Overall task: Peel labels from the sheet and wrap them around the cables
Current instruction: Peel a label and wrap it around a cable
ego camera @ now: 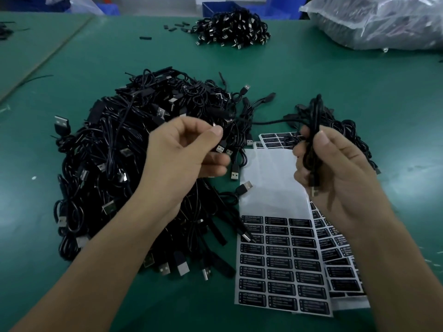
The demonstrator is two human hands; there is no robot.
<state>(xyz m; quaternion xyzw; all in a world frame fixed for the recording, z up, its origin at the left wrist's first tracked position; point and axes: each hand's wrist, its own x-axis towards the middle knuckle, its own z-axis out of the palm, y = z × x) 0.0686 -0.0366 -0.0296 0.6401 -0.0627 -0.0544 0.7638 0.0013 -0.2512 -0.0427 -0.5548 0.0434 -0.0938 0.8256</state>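
Grip of the right hand (pixel 335 173): fingers curled round a black cable bundle (pixel 314 130), long axis near upright. Label sheet (pixel 280 259) lies flat on the worktop (pixel 119 295) directly below, unpeeled rows toward the wrist. Left hand (pixel 187 152) sits farther off, thumb pressed to forefinger; what it pinches is too blurred to tell.

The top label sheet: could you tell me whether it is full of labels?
No, the top label sheet has bare backing above; labels fill only its lower rows.
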